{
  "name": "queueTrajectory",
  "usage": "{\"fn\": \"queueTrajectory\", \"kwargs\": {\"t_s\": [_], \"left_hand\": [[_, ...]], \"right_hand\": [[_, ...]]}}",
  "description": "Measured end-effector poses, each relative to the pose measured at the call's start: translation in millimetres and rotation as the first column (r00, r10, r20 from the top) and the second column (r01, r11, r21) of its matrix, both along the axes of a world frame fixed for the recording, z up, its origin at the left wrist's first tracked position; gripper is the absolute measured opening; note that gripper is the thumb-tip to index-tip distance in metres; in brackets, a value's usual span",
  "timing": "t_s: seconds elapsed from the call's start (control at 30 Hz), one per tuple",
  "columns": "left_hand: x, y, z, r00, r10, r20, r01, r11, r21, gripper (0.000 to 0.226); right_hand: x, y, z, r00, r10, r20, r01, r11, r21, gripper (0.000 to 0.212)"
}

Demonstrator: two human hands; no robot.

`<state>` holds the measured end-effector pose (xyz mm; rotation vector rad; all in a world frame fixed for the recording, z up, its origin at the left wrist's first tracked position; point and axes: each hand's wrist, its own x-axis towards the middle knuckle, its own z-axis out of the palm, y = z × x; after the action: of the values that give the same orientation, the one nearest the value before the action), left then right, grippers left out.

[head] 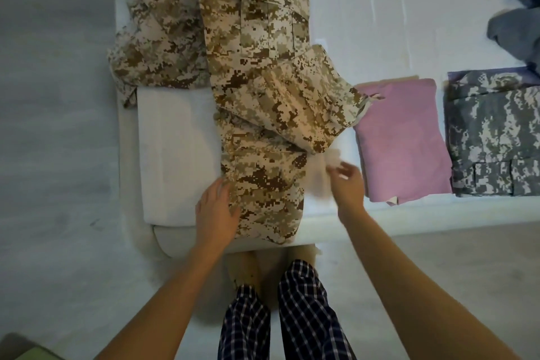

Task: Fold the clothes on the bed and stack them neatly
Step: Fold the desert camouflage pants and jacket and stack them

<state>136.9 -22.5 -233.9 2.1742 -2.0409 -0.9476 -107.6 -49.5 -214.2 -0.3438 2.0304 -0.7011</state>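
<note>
A tan and brown camouflage garment lies lengthwise on the white bed, its near end hanging over the front edge. One part of it is folded across toward the right. My left hand rests flat on the garment's near left edge with fingers straight. My right hand hovers just right of the garment, fingers loosely spread and blurred, holding nothing. A folded pink cloth lies to the right, and a folded grey camouflage garment beside it.
A second tan camouflage piece lies crumpled at the bed's left side. A white folded cloth sits under the garment's left. Dark grey clothes are piled at the far right. Grey floor surrounds the bed; my legs stand at its front edge.
</note>
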Motion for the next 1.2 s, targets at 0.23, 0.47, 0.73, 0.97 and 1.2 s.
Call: {"fn": "queueTrajectory", "kwargs": {"t_s": [0.23,0.47,0.73,0.97,1.2], "left_hand": [[4.1,-22.8,-21.3,0.972,-0.167,-0.168,0.206,0.947,0.247,0.046],[24.3,-23.3,-13.3,0.964,-0.047,-0.263,0.140,0.926,0.350,0.038],[28.8,-22.2,-9.4,0.741,0.542,-0.395,-0.319,0.803,0.503,0.013],[44.2,4.5,-8.5,0.345,0.891,-0.296,-0.492,0.440,0.751,0.031],[33.4,7.5,-22.1,0.694,0.657,-0.294,-0.400,0.691,0.602,0.026]], "right_hand": [[-43.5,-107.1,14.3,0.816,-0.318,0.483,0.266,0.948,0.174,0.024],[-43.9,-123.8,4.0,0.871,-0.244,0.426,0.077,0.925,0.372,0.034],[-1.8,-73.6,78.8,0.756,0.588,0.287,-0.366,0.744,-0.559,0.019],[20.3,66.7,24.2,0.165,0.971,0.171,-0.977,0.184,-0.104,0.030],[28.4,53.4,-19.9,0.823,0.561,-0.086,-0.554,0.827,0.095,0.035]]}}
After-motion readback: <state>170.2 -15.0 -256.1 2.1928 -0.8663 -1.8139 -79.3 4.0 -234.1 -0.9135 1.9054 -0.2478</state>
